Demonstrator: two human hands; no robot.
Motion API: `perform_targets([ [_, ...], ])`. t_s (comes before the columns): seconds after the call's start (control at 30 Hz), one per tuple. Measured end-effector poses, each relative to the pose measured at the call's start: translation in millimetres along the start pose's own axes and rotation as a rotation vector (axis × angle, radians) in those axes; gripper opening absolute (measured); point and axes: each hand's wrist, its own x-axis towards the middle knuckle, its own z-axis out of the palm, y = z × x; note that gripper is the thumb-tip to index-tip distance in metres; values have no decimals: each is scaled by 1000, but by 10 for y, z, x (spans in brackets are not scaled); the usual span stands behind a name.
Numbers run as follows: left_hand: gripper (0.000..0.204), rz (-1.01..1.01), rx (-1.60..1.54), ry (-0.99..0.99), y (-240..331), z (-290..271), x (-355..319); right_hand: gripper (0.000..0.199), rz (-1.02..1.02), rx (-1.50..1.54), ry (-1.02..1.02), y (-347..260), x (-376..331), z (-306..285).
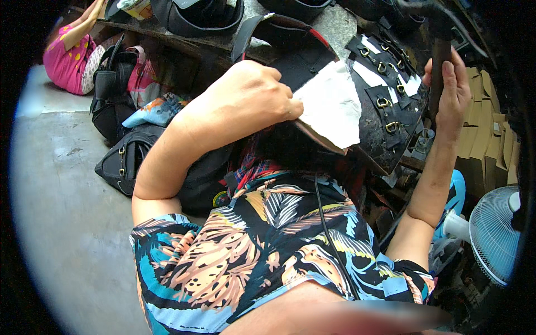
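My left hand (pixel 262 92) is closed in a fist at the left edge of a creased white sheet (pixel 332 106), its fingers pinching that edge. Beneath the sheet a thin brownish edge shows. Just beyond this hand stands a curved black piece (pixel 285 47) with red along its rim. On the right, my right hand (pixel 455 84) is raised and wrapped about a thick dark upright bar (pixel 440 72). Between the hands, several black strap pieces with brass-coloured clasps (pixel 385 103) lie on a dark worktop (pixel 371 145), with white paper strips among them.
Black bags (pixel 134 156) are heaped at my left, and a person in pink (pixel 72 58) is farther off. More black items (pixel 198 17) sit along the back. Folded cardboard boxes (pixel 486 117) and a blue-and-white fan (pixel 494 234) are at the right. A dark cord hangs over my shirt.
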Motion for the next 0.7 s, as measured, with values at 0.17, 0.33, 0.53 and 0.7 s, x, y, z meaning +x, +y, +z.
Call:
perform_targets([
  [0.17, 2, 11, 24, -4, -4, 14, 104, 41, -257, -319, -215, -316, -251, 1067],
  [0.33, 3, 14, -6, -23, -27, 31, 118, 35, -127, -713, -370, -497, -166, 1181],
  [0.53, 3, 19, 69, 3, -69, 82, 162, 39, -271, -169, -87, -564, -331, 1096],
  [0.7, 4, 45, 63, 18, -122, 91, 186, 38, -41, -646, -337, -419, -410, 996],
])
